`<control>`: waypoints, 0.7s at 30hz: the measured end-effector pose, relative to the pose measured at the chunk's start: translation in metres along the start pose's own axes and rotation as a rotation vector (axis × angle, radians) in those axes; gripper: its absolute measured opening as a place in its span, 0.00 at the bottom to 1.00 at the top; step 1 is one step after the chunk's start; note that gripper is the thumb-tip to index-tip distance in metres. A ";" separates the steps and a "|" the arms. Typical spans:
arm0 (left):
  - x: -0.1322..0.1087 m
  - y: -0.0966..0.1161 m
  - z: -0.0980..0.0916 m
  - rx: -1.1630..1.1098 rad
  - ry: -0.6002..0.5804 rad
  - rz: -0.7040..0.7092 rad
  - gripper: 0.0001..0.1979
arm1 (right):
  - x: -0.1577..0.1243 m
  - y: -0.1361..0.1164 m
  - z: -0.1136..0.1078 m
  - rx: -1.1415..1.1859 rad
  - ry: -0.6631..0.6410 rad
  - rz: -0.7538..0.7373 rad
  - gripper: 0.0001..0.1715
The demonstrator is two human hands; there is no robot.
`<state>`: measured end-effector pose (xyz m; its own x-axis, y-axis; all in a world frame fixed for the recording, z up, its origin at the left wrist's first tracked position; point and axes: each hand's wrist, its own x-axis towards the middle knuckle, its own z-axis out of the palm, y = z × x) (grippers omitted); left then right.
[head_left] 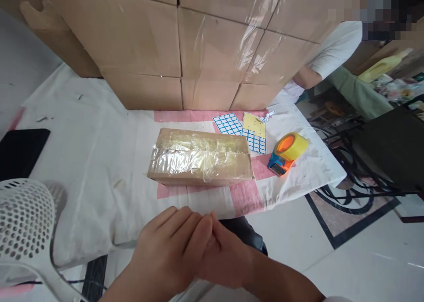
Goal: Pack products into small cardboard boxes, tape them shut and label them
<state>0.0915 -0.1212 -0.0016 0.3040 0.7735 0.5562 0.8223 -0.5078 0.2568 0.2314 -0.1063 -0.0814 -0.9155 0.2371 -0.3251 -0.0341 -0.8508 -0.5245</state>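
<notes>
My left hand (168,244) and my right hand (228,260) are clasped together in front of the table's near edge. The left fingers are folded against the right hand, and the thumbs meet at the top. Both hands are closed, and no object shows between them; the right fingers are mostly hidden. Just beyond them lies a small cardboard box (202,176), its top covered with shiny, wrinkled clear tape. To its right, a tape dispenser (281,160) carries a yellow roll of tape (300,146). Blue-bordered label sheets (228,123) lie behind the box.
Stacked cardboard boxes (142,41) wrapped in clear film stand at the back of the cloth-covered table (89,160). A perforated white chair (26,218) and a black flat object (24,152) are at left. Another person's arm (308,76) shows behind the stack, near a dark chair (391,147).
</notes>
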 end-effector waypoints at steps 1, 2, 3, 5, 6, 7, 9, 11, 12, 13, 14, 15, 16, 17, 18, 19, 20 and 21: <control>0.001 0.000 -0.001 0.006 0.004 -0.007 0.07 | -0.003 -0.001 0.001 0.051 -0.009 -0.010 0.47; 0.002 0.000 -0.001 0.011 0.012 -0.011 0.07 | -0.006 -0.003 0.002 0.086 -0.012 -0.019 0.47; 0.003 0.001 -0.001 0.016 0.020 -0.012 0.07 | -0.008 -0.004 0.003 0.097 -0.007 -0.030 0.47; 0.005 0.002 -0.001 0.018 0.030 -0.006 0.07 | -0.012 -0.007 0.004 0.072 0.021 -0.066 0.48; 0.006 0.002 0.000 0.012 0.034 -0.003 0.07 | -0.013 -0.010 0.004 0.046 0.030 -0.097 0.46; 0.006 0.002 0.000 0.004 0.032 -0.005 0.06 | -0.014 -0.012 0.003 0.022 0.046 -0.144 0.44; 0.007 -0.001 0.000 0.006 0.023 -0.016 0.05 | -0.015 -0.017 0.001 -0.016 0.076 -0.246 0.38; 0.012 -0.010 -0.003 0.079 0.012 -0.049 0.04 | -0.016 -0.020 -0.002 -0.054 0.080 -0.314 0.36; 0.016 -0.018 -0.006 0.145 0.013 -0.067 0.03 | -0.018 -0.020 -0.003 -0.087 0.080 -0.333 0.36; 0.023 -0.026 -0.009 0.225 0.016 -0.079 0.03 | -0.020 -0.021 -0.004 -0.129 0.084 -0.345 0.37; 0.031 -0.035 -0.011 0.312 0.015 -0.084 0.03 | -0.022 -0.021 -0.004 -0.181 0.095 -0.363 0.37; 0.042 -0.045 -0.013 0.400 0.012 -0.081 0.03 | -0.026 -0.021 -0.004 -0.247 0.119 -0.392 0.36; 0.053 -0.054 -0.015 0.483 0.006 -0.067 0.04 | -0.030 -0.022 -0.004 -0.331 0.152 -0.438 0.35; 0.065 -0.062 -0.015 0.560 -0.001 -0.048 0.06 | -0.036 -0.024 -0.005 -0.436 0.186 -0.504 0.32; 0.078 -0.069 -0.015 0.631 -0.013 -0.024 0.08 | -0.041 -0.026 -0.006 -0.563 0.216 -0.591 0.28; 0.089 -0.075 -0.013 0.693 -0.025 0.005 0.11 | -0.047 -0.028 -0.008 -0.695 0.238 -0.691 0.24; 0.100 -0.078 -0.010 0.743 -0.043 0.036 0.12 | -0.052 -0.030 -0.012 -0.813 0.250 -0.793 0.20; 0.108 -0.080 -0.007 0.782 -0.074 0.069 0.13 | -0.056 -0.032 -0.016 -0.897 0.258 -0.889 0.17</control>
<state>0.0548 0.0005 0.0437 0.3751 0.7871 0.4897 0.8918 -0.1623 -0.4223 0.2905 -0.0847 -0.0591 -0.6104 0.7260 0.3168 -0.2167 0.2317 -0.9484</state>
